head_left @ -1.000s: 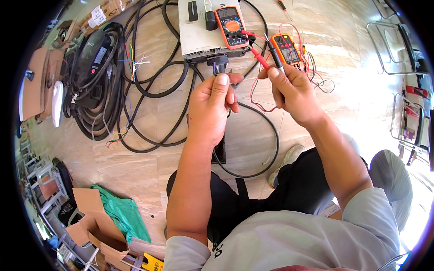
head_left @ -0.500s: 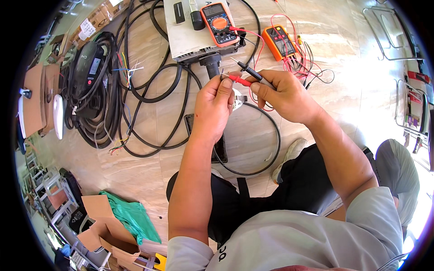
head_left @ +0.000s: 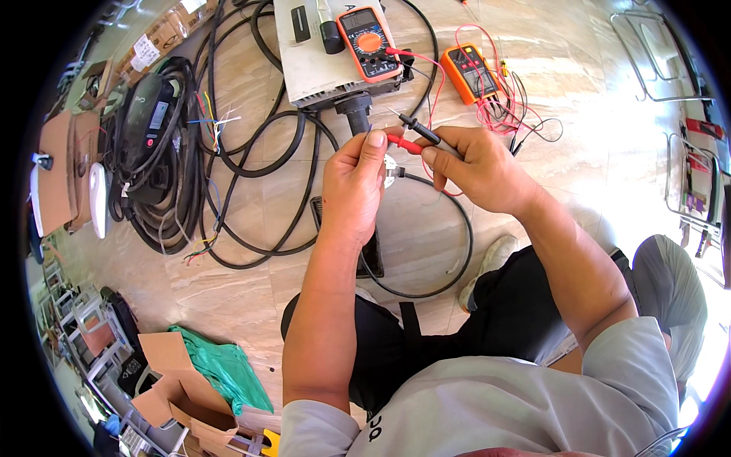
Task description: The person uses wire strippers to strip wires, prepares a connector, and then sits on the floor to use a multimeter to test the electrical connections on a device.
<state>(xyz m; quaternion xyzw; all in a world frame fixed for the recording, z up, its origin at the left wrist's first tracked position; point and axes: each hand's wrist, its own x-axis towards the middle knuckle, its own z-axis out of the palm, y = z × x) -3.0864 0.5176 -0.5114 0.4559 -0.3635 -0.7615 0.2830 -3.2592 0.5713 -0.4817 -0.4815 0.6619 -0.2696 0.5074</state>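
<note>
My right hand [head_left: 483,169] is closed around two meter probes, a red test probe [head_left: 403,144] and a black test probe [head_left: 420,129]. The black one's bare metal tip points up and left, touching nothing visible. The red tip runs to the pinched thumb and fingers of my left hand [head_left: 355,183]; what they hold there is too small to name. Below the probes, partly covered by my hands, is a whitish round connector [head_left: 391,172] on a black cable. An orange multimeter [head_left: 368,43] lies on a pale boxy unit [head_left: 304,68], its red lead plugged in.
A second orange meter [head_left: 470,74] with tangled leads lies at the right. Coiled black cables and a black charger box [head_left: 149,114] with loose coloured wire ends are at the left. Nearer lie an open carton [head_left: 183,396] and a green bag [head_left: 221,365]. Another person's knee [head_left: 670,297] shows at right.
My left hand has shifted slightly, its thumb now more upright over the pinch. The red probe has tilted a little, and the black probe has moved slightly down.
</note>
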